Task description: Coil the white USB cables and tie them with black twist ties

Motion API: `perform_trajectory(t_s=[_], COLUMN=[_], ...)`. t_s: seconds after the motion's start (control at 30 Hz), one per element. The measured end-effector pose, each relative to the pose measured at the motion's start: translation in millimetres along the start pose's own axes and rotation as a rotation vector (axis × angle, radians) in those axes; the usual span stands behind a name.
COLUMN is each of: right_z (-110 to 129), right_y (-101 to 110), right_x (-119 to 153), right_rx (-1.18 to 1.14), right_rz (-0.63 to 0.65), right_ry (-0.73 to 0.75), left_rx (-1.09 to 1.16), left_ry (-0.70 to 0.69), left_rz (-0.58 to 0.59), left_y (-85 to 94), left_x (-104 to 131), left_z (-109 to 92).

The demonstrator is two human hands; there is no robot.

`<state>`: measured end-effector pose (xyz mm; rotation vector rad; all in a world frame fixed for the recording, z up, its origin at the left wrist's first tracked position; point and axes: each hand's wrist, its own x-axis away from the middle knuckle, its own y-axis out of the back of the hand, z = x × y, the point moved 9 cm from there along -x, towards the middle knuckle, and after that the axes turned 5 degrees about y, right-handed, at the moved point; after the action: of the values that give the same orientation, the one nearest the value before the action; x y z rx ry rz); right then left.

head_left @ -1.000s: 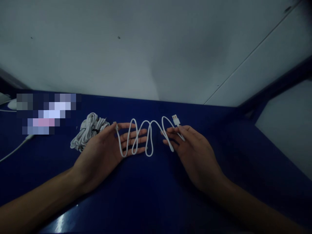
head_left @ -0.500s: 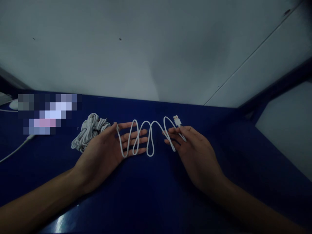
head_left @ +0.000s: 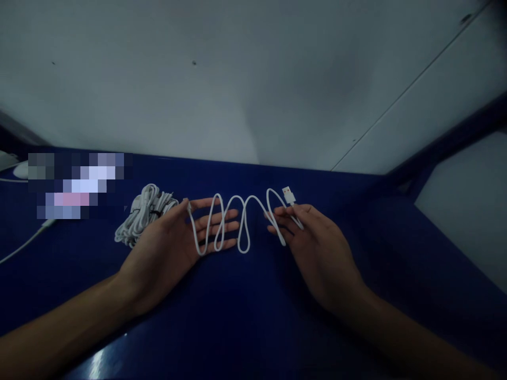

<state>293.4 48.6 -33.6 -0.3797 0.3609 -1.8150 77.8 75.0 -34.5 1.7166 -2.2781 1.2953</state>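
- The pale panel (head_left: 198, 105) rises behind the counter, with a thin seam running slantwise at the right.
- The dark blue counter (head_left: 245, 316) spreads below it, a bright reflection at its lower left.
- The left hand (head_left: 170, 243) is turned palm up, fingers spread, its thumb gripping one end of the white cable against the index finger.
- The right hand (head_left: 322, 243) grips the other end between thumb and fingers, just below the USB plug.
- The white cable (head_left: 253, 197) spans both hands in wavy loops: its left bends lie over the left palm and fingers, its middle bend crosses the gap between the hands, and its right bends lie at the right fingertips. Whether it touches the counter cannot be told.
- A pixelated patch (head_left: 85, 184) hides something at the far left.
- The cable bundle (head_left: 144, 214), white with a black tie, sits on the counter just beyond the left hand, partly covered by it.
- A white lead (head_left: 24, 245) runs leftward from below the patch.
- The USB plug (head_left: 289, 195) points up and away, clear of the right fingertips.
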Motion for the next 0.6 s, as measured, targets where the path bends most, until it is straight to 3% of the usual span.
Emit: perform_trajectory(t_s=[0.43,0.6], right_z=[-2.7,-8.9], right_y=[1.7,-9.2], right_x=[0.4,2.6], right_rx=[0.021,0.031], right_rz=[0.019,0.128], right_ry=[-0.026,-0.072], left_rx=[-0.034,-0.018], left_ry=[-0.011,0.006], left_rz=[-0.015,0.023], left_y=[-4.4,-7.0], left_x=[3.3,4.4], left_z=[-2.6,-0.4])
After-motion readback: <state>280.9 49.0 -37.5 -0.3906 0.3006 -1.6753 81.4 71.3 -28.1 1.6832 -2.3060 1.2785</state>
